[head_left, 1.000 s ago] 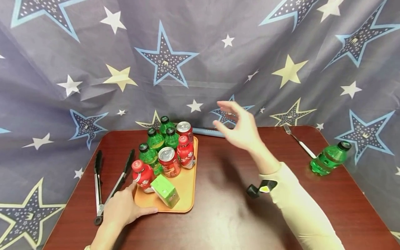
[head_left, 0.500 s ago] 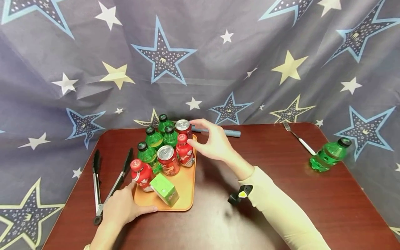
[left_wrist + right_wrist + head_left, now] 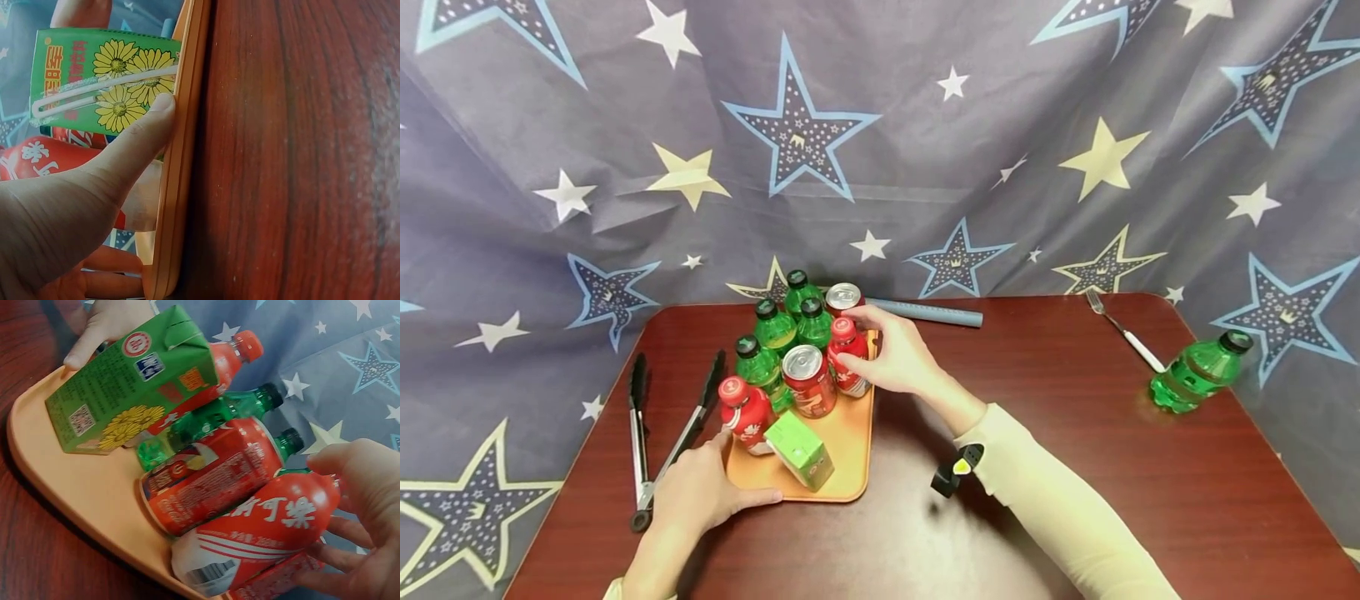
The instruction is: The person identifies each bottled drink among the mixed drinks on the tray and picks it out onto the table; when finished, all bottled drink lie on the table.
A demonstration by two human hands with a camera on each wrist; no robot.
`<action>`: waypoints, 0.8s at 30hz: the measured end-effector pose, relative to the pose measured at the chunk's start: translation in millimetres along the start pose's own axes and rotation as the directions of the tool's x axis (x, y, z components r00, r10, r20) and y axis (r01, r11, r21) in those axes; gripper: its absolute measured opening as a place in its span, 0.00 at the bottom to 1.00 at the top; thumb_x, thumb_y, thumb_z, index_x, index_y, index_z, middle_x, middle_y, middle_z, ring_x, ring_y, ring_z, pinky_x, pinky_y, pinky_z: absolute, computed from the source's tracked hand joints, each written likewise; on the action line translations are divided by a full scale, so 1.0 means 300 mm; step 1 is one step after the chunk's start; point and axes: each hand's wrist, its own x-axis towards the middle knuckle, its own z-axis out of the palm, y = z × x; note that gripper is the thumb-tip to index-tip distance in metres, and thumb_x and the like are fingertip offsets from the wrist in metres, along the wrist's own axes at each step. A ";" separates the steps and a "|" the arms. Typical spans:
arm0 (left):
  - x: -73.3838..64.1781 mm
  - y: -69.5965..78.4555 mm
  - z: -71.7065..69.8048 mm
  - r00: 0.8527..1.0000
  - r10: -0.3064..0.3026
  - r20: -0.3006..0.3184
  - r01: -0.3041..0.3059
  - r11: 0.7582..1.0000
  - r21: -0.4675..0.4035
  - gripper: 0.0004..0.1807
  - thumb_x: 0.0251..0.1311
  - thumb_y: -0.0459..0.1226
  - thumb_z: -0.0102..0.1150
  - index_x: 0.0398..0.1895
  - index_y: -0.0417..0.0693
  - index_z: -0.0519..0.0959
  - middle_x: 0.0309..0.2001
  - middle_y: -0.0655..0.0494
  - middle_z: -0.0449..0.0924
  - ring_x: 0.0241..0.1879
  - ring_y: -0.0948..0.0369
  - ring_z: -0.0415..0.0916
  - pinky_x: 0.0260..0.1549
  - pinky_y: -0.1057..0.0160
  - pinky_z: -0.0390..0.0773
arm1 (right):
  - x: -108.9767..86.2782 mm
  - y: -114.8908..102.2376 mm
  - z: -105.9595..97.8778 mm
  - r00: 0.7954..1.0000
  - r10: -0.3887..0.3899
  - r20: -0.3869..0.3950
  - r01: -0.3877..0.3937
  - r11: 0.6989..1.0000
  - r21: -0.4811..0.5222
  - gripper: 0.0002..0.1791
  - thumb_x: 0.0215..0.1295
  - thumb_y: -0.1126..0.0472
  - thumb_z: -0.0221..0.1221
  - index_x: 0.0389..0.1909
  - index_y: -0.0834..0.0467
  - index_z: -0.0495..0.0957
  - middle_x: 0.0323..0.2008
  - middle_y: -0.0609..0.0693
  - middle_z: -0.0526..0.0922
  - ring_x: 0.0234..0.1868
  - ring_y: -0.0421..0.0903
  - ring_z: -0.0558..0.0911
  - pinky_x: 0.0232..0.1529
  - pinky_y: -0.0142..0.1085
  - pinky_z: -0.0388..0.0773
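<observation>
An orange tray (image 3: 850, 450) holds several green soda bottles (image 3: 758, 367), two red soda cans (image 3: 811, 387), two small red cola bottles (image 3: 747, 415) and a green drink carton (image 3: 801, 450). My left hand (image 3: 692, 492) grips the tray's near left corner; in the left wrist view the thumb (image 3: 140, 128) lies along its rim. My right hand (image 3: 898, 350) reaches over the right side, thumb and fingers around the right-hand red cola bottle (image 3: 269, 519). That bottle stands on the tray. The fingers' far contact is partly hidden behind it.
Black-tipped metal tongs (image 3: 640, 433) lie spread left of the tray. A blue-grey rod (image 3: 932, 313) lies along the back edge. At the right are a white-handled fork (image 3: 1131, 337) and a green soda bottle (image 3: 1198, 375) lying tilted. A star-patterned curtain (image 3: 887, 150) hangs behind.
My right hand has come left and down from above the table to the right-hand red cola bottle, its thumb now across the front. My left hand stays at the tray corner.
</observation>
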 end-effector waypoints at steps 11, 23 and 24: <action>0.002 0.003 -0.005 1.000 -0.009 0.007 0.009 1.000 0.002 0.77 0.19 0.82 0.75 0.70 0.35 0.75 0.42 0.29 0.87 0.39 0.37 0.87 0.32 0.40 0.82 | -0.008 0.027 0.040 0.998 0.031 0.061 -0.031 0.999 0.011 0.34 0.54 0.56 0.79 0.62 0.56 0.80 0.52 0.52 0.90 0.52 0.51 0.90 0.54 0.48 0.87; 0.004 0.002 -0.003 1.000 0.003 -0.006 -0.003 1.000 0.002 0.76 0.19 0.82 0.75 0.68 0.35 0.76 0.42 0.29 0.87 0.38 0.37 0.87 0.32 0.40 0.82 | -0.016 0.023 0.042 0.997 0.044 0.058 -0.045 0.999 0.013 0.31 0.55 0.58 0.80 0.60 0.58 0.81 0.49 0.53 0.91 0.46 0.50 0.91 0.49 0.44 0.88; 0.005 0.001 -0.003 1.000 0.003 -0.006 -0.003 1.000 0.002 0.76 0.19 0.82 0.75 0.68 0.35 0.76 0.42 0.29 0.87 0.38 0.38 0.87 0.32 0.41 0.82 | -0.016 0.021 0.039 0.998 0.045 0.052 -0.046 0.999 0.010 0.30 0.55 0.58 0.80 0.59 0.57 0.82 0.48 0.53 0.91 0.45 0.49 0.91 0.48 0.45 0.88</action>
